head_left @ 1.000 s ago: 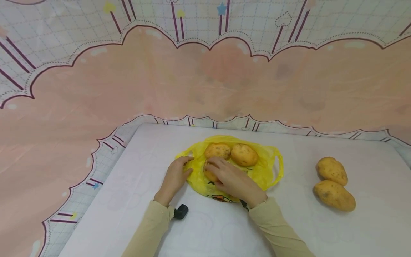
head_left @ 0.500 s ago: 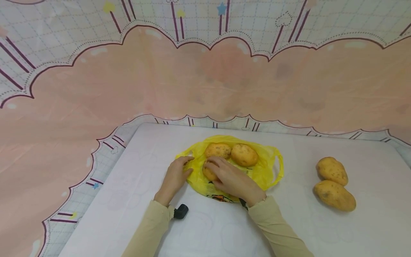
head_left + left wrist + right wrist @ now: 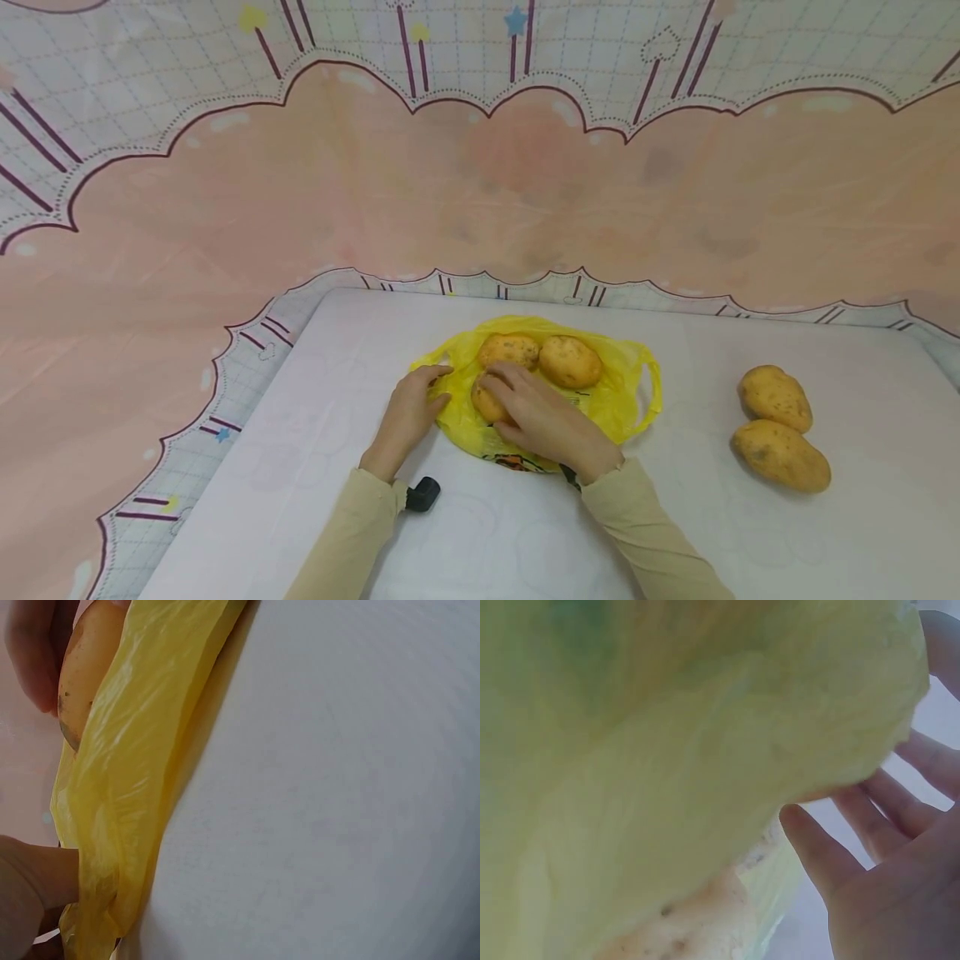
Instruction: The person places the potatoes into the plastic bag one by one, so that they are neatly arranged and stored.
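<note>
A yellow plastic bag point(image 3: 461, 429) lies flat on the white table, its mouth and handle loops spread. My left hand point(image 3: 405, 414) holds the bag's left edge, thumb and fingers apart around it; the film is stretched in the left wrist view. My right hand point(image 3: 543, 417) grips a potato point(image 3: 486, 402) at the bag's front left, its fingers curled over the top and hiding much of it. Behind it, two more potatoes, one left point(image 3: 508, 352) and one right point(image 3: 570, 362), sit at the bag. Yellow film point(image 3: 667, 787) fills much of the right wrist view, a potato point(image 3: 690, 922) partly showing below.
Two loose potatoes, one farther back point(image 3: 776, 398) and one nearer point(image 3: 782, 456), lie touching on the right of the white table point(image 3: 675, 533). A patterned pink cloth point(image 3: 450, 200) hangs behind the table. A black wrist device point(image 3: 423, 493) sits by the left sleeve.
The potato under my right hand has shifted very slightly to the left, with the fingers still over it. My left hand and the other potatoes have stayed where they were.
</note>
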Available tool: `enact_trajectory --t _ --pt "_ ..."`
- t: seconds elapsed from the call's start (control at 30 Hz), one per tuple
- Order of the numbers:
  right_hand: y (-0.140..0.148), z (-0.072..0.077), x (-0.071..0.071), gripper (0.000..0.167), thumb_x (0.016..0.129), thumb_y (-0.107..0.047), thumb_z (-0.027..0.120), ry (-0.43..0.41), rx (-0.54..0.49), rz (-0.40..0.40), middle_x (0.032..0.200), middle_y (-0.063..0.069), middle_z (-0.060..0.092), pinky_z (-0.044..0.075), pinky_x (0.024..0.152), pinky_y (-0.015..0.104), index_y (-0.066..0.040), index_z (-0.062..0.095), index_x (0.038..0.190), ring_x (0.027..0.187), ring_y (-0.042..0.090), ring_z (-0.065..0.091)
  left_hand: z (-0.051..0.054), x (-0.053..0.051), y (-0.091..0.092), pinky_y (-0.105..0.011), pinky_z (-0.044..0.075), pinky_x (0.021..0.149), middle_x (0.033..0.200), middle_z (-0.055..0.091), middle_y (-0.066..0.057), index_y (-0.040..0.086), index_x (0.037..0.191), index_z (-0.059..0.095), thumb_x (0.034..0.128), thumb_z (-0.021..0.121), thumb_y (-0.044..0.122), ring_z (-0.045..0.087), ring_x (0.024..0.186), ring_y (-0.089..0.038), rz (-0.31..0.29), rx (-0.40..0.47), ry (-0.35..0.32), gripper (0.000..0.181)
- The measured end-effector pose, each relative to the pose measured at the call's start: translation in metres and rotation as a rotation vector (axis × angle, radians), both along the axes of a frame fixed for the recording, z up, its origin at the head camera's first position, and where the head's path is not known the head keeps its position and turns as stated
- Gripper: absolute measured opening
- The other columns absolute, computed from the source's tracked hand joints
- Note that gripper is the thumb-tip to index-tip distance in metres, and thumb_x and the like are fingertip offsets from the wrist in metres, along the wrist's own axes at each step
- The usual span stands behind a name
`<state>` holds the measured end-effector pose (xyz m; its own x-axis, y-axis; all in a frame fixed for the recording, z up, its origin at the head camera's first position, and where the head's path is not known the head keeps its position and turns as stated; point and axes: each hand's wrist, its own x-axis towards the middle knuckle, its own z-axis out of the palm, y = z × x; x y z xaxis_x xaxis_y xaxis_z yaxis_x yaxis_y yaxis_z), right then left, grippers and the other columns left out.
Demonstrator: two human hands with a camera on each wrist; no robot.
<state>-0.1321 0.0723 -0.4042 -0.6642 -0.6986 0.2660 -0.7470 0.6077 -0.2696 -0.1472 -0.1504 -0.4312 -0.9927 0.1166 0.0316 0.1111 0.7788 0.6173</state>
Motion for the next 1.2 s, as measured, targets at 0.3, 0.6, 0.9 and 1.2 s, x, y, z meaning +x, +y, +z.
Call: enact_trajectory --t 0.3,0.6,0.9,1.2 --pt "0.005 0.006 0.003 0.053 0.09 -0.021 0.074 0.05 0.041 -0.025 0.143 0.011 0.049 0.044 0.112 0.038 -0.006 0.053 0.137 0.131 0.026 0.049 -0.001 -0.001 -0.001 -0.049 0.046 0.107 0.133 0.062 -0.015 0.004 0.131 0.062 0.0906 0.07 0.004 0.057 0.124 -0.034 -0.004 0.005 0.01 0.041" --pt "0.013 0.01 0.009 0.053 0.091 -0.023 0.073 0.078 0.052 -0.059 0.141 0.011 0.051 0.044 0.111 0.039 -0.005 0.053 0.137 0.128 0.025 0.05 -0.002 -0.001 -0.002 -0.05 0.046 0.107 0.134 0.061 -0.015 0.004 0.132 0.062 0.0907 0.07 0.005 0.057 0.124 -0.034 -0.005 0.006 0.005 0.042" --pt "0.025 0.012 0.013 0.054 0.09 -0.024 0.075 0.106 0.053 -0.08 0.137 0.01 0.053 0.045 0.11 0.039 -0.005 0.054 0.136 0.127 0.026 0.051 -0.004 -0.001 -0.002 -0.05 0.047 0.106 0.133 0.062 -0.016 0.003 0.131 0.062 0.0899 0.071 0.004 0.058 0.122 -0.034 -0.013 0.004 0.026 0.042" --pt "0.035 0.012 0.018 0.053 0.085 -0.021 0.079 0.143 0.033 -0.079 0.133 0.011 0.056 0.048 0.107 0.039 -0.004 0.057 0.131 0.125 0.028 0.053 -0.005 0.0 -0.003 -0.05 0.046 0.106 0.133 0.062 -0.016 0.004 0.131 0.062 0.0903 0.071 0.004 0.057 0.123 -0.034 -0.007 0.001 0.026 0.042"
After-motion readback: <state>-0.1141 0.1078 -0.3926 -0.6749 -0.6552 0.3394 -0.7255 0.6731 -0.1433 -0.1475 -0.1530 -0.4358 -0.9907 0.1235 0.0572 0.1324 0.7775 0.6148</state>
